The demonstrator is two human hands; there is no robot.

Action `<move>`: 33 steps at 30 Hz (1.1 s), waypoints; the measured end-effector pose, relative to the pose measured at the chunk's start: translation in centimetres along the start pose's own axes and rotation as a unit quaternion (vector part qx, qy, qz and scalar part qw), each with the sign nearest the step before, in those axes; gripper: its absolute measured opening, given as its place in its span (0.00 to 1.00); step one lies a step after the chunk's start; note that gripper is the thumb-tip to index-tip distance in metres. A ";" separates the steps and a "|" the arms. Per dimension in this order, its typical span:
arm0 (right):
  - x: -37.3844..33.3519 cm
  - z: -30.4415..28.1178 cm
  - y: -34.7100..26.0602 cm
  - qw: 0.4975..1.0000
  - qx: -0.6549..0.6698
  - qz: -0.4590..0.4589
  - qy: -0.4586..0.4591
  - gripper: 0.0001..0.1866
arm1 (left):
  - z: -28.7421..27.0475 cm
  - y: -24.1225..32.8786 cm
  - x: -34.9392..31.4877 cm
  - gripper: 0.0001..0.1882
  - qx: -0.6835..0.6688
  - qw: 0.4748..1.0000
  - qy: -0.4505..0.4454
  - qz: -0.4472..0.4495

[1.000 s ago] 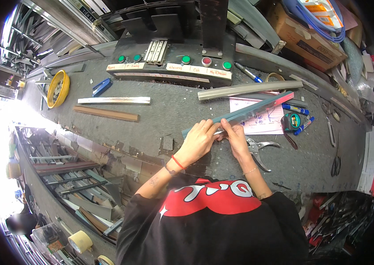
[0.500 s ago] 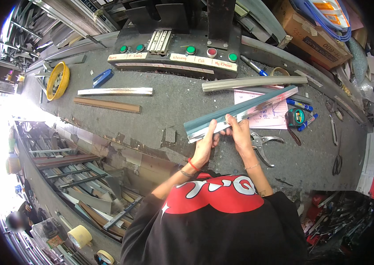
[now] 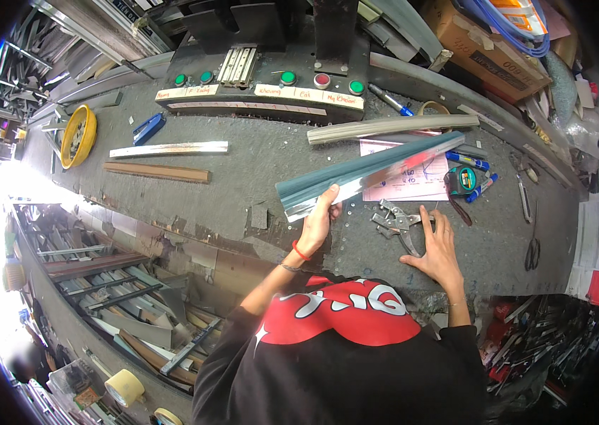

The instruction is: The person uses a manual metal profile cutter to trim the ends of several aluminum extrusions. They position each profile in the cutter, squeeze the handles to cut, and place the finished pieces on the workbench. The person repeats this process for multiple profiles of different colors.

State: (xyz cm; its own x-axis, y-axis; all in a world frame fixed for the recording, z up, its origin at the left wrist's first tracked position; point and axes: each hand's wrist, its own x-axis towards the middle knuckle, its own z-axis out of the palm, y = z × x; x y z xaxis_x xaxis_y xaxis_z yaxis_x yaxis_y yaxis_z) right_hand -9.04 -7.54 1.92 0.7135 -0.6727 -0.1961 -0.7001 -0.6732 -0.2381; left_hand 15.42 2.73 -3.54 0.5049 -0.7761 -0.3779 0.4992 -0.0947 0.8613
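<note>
My left hand (image 3: 318, 228) grips the near left end of a blue-grey aluminium profile (image 3: 367, 170), thumb on top. This long piece is raised at a slant over the bench, with a shiny lower face. My right hand (image 3: 441, 253) is off the profile, its thumb and fingers spread around the handle end of metal pliers (image 3: 398, 221) lying on the bench. Whether the fingers touch the handles is hard to tell. Beyond the profile lies a pink written sheet (image 3: 413, 185), partly covered by it. A black-and-teal tape measure (image 3: 464, 180) and blue markers (image 3: 482, 188) lie to the right.
A grey profile (image 3: 391, 128) lies behind. On the left are a silver strip (image 3: 168, 149), a brown strip (image 3: 156, 172), a blue stapler (image 3: 149, 129) and a yellow bowl (image 3: 90, 136). A machine panel with push buttons (image 3: 288, 78) stands at the back. Scissors (image 3: 532, 253) lie far right.
My right hand has let go of the profile and moved right and nearer, opening at the pliers. The left hand keeps holding the profile alone. The whole view has shifted slightly.
</note>
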 end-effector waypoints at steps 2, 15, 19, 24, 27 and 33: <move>0.3 0.1 0.0 1.000 -0.002 0.011 -0.013 0.58 | -0.1 -0.1 0.1 0.21 -0.012 1.000 -0.001 0.004; -0.9 2.4 -2.5 0.894 0.411 0.103 -0.148 0.35 | 0.8 1.4 -2.2 0.21 0.100 0.994 0.032 0.020; -0.8 3.4 -5.1 0.717 0.645 0.060 -0.258 0.37 | 1.3 1.3 -2.5 0.20 0.086 0.995 0.039 0.012; -0.6 2.6 -6.3 0.694 0.660 0.071 -0.278 0.41 | 0.9 1.5 -2.4 0.19 0.070 0.997 0.015 0.002; -0.3 2.0 -6.4 0.674 0.671 0.072 -0.300 0.43 | 0.8 1.3 -2.8 0.20 0.085 0.996 -0.004 0.027; 0.1 2.0 -6.5 0.648 0.700 0.090 -0.287 0.44 | 1.3 0.2 -4.1 0.24 0.086 0.995 -0.043 0.004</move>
State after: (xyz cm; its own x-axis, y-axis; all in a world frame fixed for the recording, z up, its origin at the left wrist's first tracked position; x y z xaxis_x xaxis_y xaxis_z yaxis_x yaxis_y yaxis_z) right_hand -4.33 -2.63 1.50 0.7983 -0.2052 -0.5662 -0.3494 0.6080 -0.7129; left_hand 12.58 5.09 -1.40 0.4427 -0.8266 -0.3475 0.3643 -0.1883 0.9120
